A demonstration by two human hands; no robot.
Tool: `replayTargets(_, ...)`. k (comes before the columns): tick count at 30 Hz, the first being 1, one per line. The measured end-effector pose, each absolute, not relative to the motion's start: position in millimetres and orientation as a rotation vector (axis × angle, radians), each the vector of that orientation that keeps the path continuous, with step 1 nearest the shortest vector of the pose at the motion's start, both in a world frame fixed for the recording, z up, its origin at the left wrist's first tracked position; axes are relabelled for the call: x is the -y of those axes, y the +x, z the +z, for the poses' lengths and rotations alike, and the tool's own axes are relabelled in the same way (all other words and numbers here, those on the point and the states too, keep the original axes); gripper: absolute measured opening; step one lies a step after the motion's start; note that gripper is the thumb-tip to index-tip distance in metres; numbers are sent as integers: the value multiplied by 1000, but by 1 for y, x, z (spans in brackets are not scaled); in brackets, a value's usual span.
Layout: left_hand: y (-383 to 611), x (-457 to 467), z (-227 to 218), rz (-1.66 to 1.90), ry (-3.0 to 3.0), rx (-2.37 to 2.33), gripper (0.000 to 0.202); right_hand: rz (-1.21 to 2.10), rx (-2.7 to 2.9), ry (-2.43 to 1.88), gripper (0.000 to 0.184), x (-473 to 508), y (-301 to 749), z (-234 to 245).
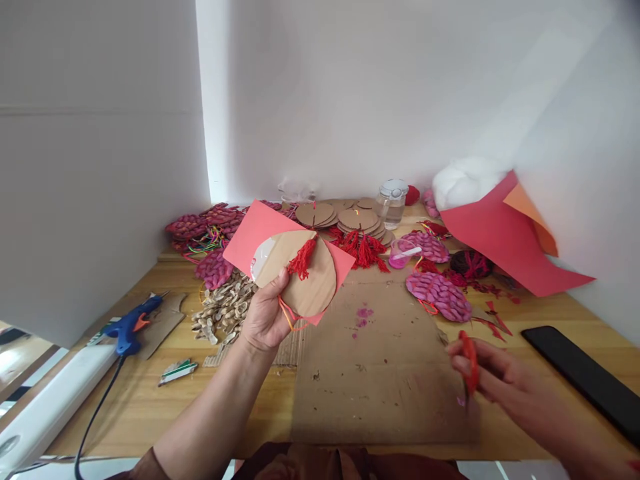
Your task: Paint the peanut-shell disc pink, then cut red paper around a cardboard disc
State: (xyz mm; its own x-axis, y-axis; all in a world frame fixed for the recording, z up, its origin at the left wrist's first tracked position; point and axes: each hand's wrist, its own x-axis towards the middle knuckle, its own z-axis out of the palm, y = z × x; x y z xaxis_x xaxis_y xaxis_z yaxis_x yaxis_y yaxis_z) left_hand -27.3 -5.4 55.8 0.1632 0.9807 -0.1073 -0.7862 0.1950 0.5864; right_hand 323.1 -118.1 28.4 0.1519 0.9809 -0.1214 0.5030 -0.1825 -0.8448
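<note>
My left hand [264,313] is raised above the table and closed on a round cardboard disc [315,283] stuck on a red paper sheet [253,237]. A red tassel [303,259] lies on the disc and an orange loop hangs below it. My right hand [505,383] is low at the right, blurred, with its fingers closed on red-handled scissors [469,363] above the brown cardboard mat [380,373].
A blue glue gun [131,325] lies at the left with its cord. Peanut shells [225,308], pink woven ovals [439,295], cardboard discs [357,220], red tassels [365,250], a glass jar [391,202], red paper [505,243] and a black phone [585,377] surround the mat.
</note>
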Motion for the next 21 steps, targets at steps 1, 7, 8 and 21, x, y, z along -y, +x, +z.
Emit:
replayTargets(1,-27,5,55,1323,437,-532,53,1102,1425,-1712,36,118,308,31)
replayTargets(7,-28,4,44,1305,436,-535,55,1335,1365,-1454,39,104,265,35)
replayTargets(8,-28,4,42,1296,435,-534,56,1279,1413,-1465,38,102,265,36)
replayTargets(21,-24,6,29,1276,329,-557,61,1216,1644,-1600,38,110,263,17)
